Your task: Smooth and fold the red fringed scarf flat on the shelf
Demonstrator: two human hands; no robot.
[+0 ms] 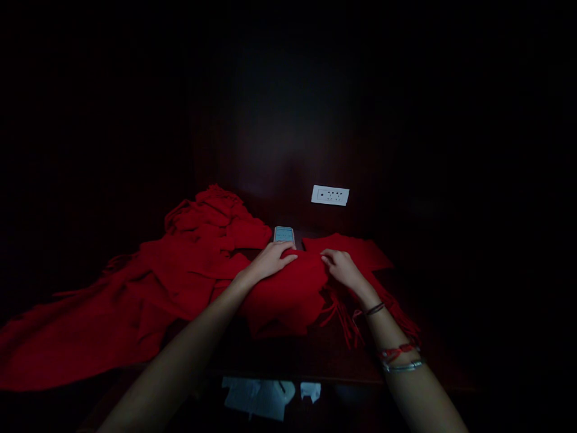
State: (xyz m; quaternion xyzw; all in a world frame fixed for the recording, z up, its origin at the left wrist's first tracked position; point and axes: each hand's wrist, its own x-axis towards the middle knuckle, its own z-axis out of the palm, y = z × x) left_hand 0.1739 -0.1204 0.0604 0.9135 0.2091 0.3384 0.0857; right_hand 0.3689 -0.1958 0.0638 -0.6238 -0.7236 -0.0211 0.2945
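Red cloth (283, 294) lay on the table (318, 358) under your left hand (271, 260), thumb and fingers apart; your right hand (345, 269) curled at its edge (pinching or not, I couldn't tell). A light, even pull seemed best.

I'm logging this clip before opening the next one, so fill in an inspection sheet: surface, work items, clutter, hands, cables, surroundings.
Surface: dark tabletop, largely in shadow.
Work items: middle red cloth at both hands; heaped red cloth on the left; another red cloth on the right.
Clutter: lit phone just beyond the left hand; pale items below the table's front edge, too dim to identify.
Hands: left on the middle cloth's far edge, right hand at its right side; grip unclear.
Cables: nothing seen.
Surroundings: white wall socket on a dark wall.
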